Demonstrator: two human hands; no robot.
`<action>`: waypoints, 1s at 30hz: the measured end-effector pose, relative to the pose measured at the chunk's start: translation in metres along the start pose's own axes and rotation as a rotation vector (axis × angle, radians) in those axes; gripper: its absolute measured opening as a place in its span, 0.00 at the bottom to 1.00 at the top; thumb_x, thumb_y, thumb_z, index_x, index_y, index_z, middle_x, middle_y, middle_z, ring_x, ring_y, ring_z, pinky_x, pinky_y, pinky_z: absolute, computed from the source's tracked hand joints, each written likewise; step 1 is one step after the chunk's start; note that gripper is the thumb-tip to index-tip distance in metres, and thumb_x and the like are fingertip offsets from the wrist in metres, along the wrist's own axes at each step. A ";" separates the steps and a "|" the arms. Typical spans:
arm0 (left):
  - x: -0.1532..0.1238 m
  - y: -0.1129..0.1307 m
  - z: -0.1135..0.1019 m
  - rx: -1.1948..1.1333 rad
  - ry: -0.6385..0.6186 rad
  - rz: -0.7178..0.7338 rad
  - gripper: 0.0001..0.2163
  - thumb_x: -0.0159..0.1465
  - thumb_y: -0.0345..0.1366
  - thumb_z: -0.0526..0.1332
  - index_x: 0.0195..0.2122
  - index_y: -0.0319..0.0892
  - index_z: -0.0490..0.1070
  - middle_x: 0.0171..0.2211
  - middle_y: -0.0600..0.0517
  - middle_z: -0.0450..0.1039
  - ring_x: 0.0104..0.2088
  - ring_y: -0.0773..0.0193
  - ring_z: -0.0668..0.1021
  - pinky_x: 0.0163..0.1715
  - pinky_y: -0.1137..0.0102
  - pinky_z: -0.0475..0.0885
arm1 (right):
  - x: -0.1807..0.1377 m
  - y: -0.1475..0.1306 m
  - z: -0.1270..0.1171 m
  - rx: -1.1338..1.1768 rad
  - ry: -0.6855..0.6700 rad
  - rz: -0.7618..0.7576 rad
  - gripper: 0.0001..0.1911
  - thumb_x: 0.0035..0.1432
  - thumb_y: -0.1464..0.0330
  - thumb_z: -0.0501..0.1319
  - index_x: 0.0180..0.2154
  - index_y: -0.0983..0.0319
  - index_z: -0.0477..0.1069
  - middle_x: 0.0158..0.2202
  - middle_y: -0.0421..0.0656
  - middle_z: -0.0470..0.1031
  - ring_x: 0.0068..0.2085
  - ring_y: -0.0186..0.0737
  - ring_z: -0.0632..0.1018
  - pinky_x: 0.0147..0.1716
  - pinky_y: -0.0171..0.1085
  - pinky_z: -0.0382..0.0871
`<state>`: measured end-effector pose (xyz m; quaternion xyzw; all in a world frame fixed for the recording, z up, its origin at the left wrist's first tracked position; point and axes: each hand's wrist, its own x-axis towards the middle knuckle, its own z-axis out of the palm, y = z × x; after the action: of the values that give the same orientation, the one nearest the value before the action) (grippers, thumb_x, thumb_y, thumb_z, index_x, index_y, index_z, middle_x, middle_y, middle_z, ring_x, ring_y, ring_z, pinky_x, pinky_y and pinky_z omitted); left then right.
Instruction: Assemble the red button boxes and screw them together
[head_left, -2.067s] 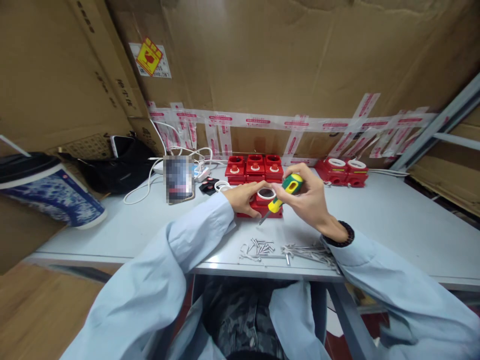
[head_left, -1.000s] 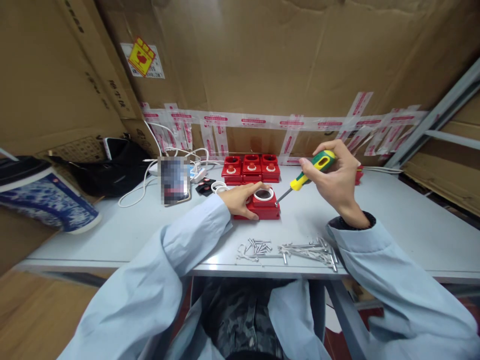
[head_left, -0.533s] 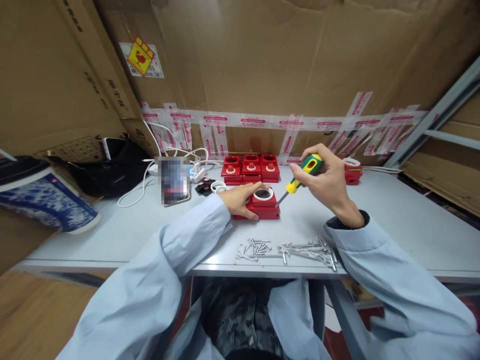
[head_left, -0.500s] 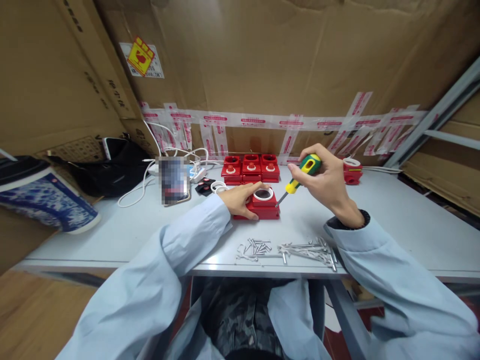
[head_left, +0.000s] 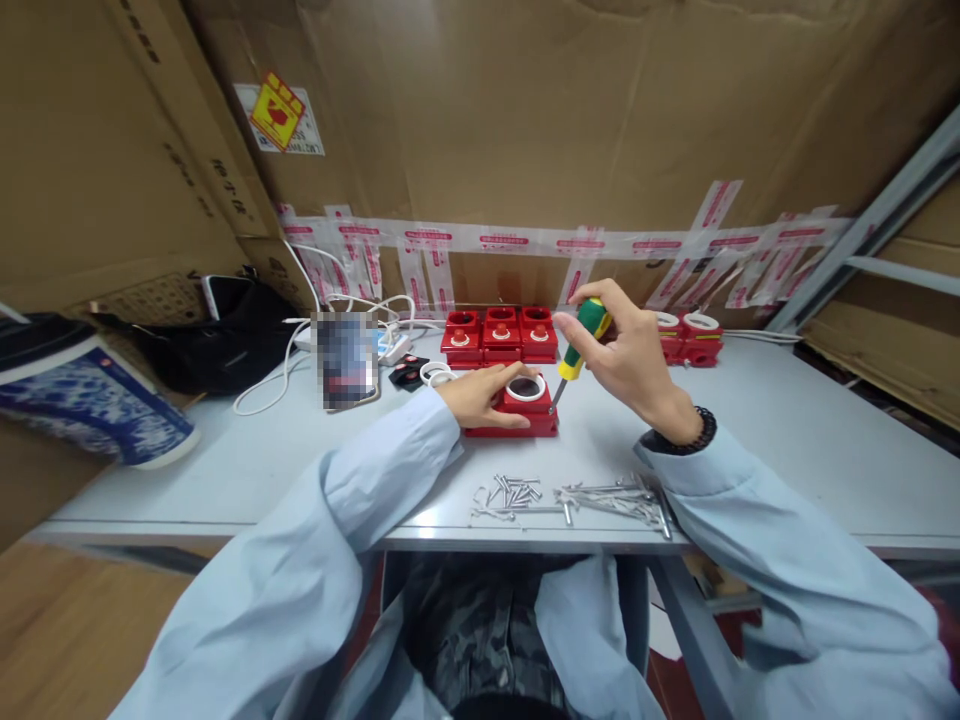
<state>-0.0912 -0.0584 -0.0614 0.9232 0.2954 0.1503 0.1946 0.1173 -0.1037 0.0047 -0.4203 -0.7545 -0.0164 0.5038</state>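
On the table (head_left: 247, 460), I've got my left hand (head_left: 484, 397) clasping a red box (head_left: 536, 414), right hand (head_left: 622, 355) fingers wrapped round a screwdriver (head_left: 571, 368), tip at the box's corner.

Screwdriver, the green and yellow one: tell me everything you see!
The screwdriver has a green and yellow handle, plastic by its look, and a thin grey shaft like metal. The right hand grips the handle, hiding part of it. The screwdriver leans, handle up to the right, tip down at the right end of the nearest red box.
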 end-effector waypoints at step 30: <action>0.000 -0.001 -0.001 -0.046 0.003 0.021 0.30 0.57 0.49 0.64 0.57 0.44 0.56 0.58 0.43 0.64 0.56 0.53 0.71 0.54 0.59 0.66 | -0.002 0.001 -0.002 0.232 -0.180 -0.051 0.16 0.63 0.62 0.53 0.51 0.56 0.65 0.33 0.39 0.74 0.30 0.35 0.74 0.29 0.36 0.70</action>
<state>-0.0918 -0.0575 -0.0610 0.9213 0.2826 0.1603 0.2138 0.1194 -0.1055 0.0038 -0.3396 -0.8038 0.0958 0.4789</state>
